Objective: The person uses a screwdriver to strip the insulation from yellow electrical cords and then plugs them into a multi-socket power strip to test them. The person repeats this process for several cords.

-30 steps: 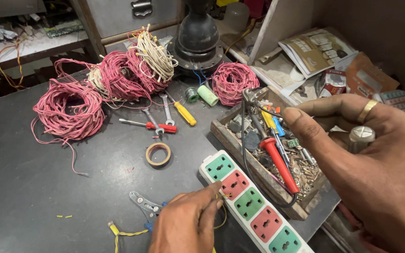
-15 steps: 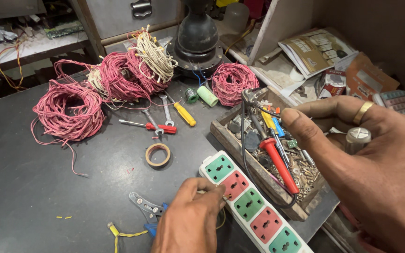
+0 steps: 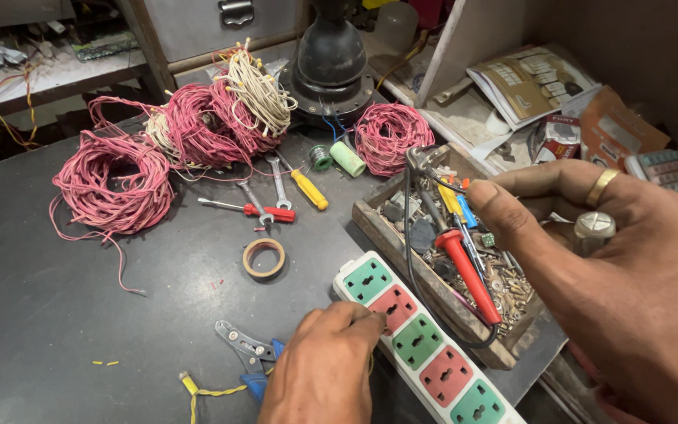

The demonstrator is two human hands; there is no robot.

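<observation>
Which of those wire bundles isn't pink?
The cream-white wire bundle, lying on top of the pink coils at the back of the bench; every other bundle is pink.
</observation>
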